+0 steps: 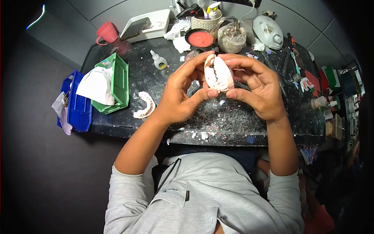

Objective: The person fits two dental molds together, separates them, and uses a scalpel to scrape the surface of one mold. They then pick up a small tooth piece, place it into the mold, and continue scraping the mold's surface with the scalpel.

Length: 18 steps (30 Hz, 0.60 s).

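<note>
Two white plaster dental casts (221, 73) are held up above the table, set against each other with their rows of teeth meeting. My left hand (182, 86) is closed on the left cast, thumb at its lower edge and fingers along the top. My right hand (261, 82) grips the right cast the same way; its fingers partly hide the back. On the table to the left of my left hand lies a separate horseshoe-shaped white dental piece (144, 105). A small white squeeze bottle (159, 61) stands beyond it.
White crumbs and dust cover the black table (233, 126). Green (121, 84) and blue (80, 105) bins stand left. At the back are a pink mug (107, 32), a white tray (159, 19), a red-filled dish (200, 39) and a plaster-crusted pot (232, 41). Tools lie right.
</note>
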Available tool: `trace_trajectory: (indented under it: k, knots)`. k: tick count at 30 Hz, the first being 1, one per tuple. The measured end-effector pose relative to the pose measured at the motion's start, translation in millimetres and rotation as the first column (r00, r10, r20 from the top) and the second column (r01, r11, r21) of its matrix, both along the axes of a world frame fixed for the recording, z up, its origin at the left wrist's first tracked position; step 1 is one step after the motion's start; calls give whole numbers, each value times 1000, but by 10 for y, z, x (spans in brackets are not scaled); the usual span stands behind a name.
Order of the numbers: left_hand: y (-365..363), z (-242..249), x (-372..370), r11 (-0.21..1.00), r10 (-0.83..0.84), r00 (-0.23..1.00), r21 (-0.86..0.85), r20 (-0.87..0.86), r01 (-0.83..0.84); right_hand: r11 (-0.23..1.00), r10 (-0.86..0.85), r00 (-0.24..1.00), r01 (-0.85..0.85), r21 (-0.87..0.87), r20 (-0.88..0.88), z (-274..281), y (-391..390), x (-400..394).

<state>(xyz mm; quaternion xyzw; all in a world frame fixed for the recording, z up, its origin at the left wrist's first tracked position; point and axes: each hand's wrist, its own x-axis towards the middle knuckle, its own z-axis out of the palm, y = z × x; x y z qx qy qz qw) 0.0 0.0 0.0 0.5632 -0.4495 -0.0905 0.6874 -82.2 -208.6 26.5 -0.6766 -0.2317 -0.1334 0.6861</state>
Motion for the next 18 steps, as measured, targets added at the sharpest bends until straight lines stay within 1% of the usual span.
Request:
trace_trajectory:
  k: [2, 6, 9, 12, 14, 15, 17, 18]
  knots:
    - [-4, 7, -2, 1000, 27, 999, -14, 34, -27, 1000, -19, 1000, 19, -4, 5, 5, 21, -2]
    - [-31, -24, -13, 999, 45, 999, -19, 28, -44, 999, -39, 999, 39, -20, -6, 0, 9, -19]
    - [-37, -34, -20, 999, 53, 999, -1, 3, -53, 999, -34, 999, 33, -38, -28, 1, -10, -16]
    - [-33, -45, -12, 997, 68, 997, 38, 28, -69, 998, -24, 999, 22, -57, -24, -6, -25, -11]
    - [-43, -54, -15, 988, 144, 981, 44, 133, -151, 998, -35, 998, 33, -52, -44, -15, -14, -12]
    - [-41, -52, -9, 987, 146, 980, 43, 133, -152, 998, -34, 998, 32, -53, -43, -16, -11, -8]
    - [-33, -47, -4, 973, 200, 951, 62, 235, -220, 997, -51, 998, 49, -66, -33, -22, -5, -6]
    - [-27, -46, -7, 974, 200, 951, 63, 234, -220, 997, -52, 998, 49, -66, -34, -29, -1, -7]
